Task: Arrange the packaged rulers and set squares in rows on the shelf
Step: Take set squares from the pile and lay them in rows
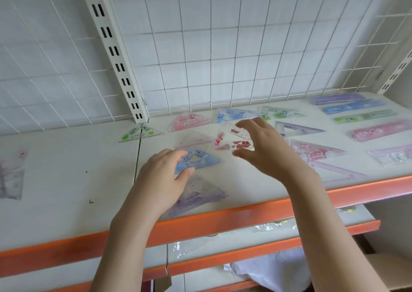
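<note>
Pinched between thumb and fingers of the left hand is a blue set square in its clear packet, held low over the shelf; the thumb curls over its near-left corner and the fingertips lie along its far-left edge. Just right of that grip, the right hand holds a clear packet with red print, a set square by its shape, between a thumb at the near edge and fingers at the far edge (the fingers are spread fairly wide, so the hold looks light).

Directly below the left hand's packet, toward the orange shelf edge, lies a purple set square, partly covered by the wrist. Beyond both grips, along the wire grid back panel, runs a row of set squares: green, pink, blue and another green. Right of the right hand lie a pale purple set square and a pink one. Farther right again, packaged rulers sit in a column: purple, blue, green and pink. Far left of the grips, a faint pinkish packet rests on the shelf, too blurred to identify.
</note>
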{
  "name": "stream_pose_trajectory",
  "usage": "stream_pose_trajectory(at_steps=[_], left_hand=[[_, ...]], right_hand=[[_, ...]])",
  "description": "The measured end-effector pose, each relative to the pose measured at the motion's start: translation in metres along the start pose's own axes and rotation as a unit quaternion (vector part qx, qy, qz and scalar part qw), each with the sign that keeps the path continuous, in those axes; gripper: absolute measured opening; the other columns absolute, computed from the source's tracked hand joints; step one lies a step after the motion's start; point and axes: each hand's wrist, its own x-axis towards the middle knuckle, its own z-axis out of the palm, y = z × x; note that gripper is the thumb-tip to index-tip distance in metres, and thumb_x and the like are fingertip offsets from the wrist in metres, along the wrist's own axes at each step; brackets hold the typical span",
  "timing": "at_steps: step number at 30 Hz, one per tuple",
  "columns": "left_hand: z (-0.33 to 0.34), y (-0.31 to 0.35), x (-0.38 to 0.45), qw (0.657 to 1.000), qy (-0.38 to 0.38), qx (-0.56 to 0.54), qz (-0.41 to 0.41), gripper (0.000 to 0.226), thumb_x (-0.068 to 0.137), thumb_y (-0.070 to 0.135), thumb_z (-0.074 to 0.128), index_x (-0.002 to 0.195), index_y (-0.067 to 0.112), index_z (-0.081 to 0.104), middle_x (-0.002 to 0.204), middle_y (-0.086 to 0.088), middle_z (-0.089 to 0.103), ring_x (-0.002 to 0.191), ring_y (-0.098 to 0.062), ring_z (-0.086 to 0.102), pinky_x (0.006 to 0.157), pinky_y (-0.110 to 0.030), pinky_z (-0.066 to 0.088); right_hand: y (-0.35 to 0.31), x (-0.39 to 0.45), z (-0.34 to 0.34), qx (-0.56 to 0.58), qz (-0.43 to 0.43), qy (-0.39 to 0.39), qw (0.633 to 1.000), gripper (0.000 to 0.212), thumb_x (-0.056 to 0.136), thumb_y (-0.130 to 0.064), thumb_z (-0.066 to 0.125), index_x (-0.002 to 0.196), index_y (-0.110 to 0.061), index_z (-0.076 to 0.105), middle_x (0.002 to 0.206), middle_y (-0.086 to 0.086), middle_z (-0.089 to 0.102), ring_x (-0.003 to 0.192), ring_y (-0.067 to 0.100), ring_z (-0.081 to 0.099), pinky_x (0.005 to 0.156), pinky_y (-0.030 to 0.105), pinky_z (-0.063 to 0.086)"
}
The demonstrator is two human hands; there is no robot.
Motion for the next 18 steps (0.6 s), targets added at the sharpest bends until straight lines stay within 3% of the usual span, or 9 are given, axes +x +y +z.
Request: stream_pose_trajectory(at_steps=[6, 12, 18], left_hand=[[0.008, 0.001, 0.0, 1.0, 0.011, -0.01, -0.005, 0.037, 0.088, 0.027, 0.061, 0.124, 0.017, 0.057, 0.116, 0.001, 0.061, 0.111, -0.016, 0.054, 0.096, -0.029, 0.039], [0.02, 0.012, 0.007, 0.999, 0.042, -0.013, -0.007, 0.032, 0.088, 0.024, 0.062, 0.118, 0.016, 0.062, 0.11, 0.003, 0.062, 0.106, -0.016, 0.056, 0.088, -0.022, 0.036], [0.046, 0.043, 0.018, 0.998, 0.044, -0.038, 0.009, 0.031, 0.087, 0.022, 0.063, 0.117, 0.015, 0.062, 0.107, 0.002, 0.062, 0.105, -0.018, 0.056, 0.094, -0.027, 0.039]], right_hand=[[0.008, 0.005, 0.006, -0.032, -0.01, 0.026, 0.999, 0.06, 0.077, -0.026, 0.073, 0.132, -0.019, 0.05, 0.121, 0.002, 0.055, 0.112, 0.025, 0.047, 0.094, 0.035, 0.038], [0.024, 0.002, 0.008, -0.035, -0.021, -0.007, 0.999, 0.057, 0.078, -0.034, 0.072, 0.129, -0.023, 0.049, 0.125, -0.007, 0.056, 0.118, 0.018, 0.044, 0.094, 0.031, 0.031], [0.073, -0.005, -0.031, -0.083, 0.028, -0.023, 0.996, 0.058, 0.078, -0.03, 0.073, 0.13, -0.025, 0.048, 0.128, -0.006, 0.056, 0.121, 0.021, 0.044, 0.097, 0.035, 0.032]])
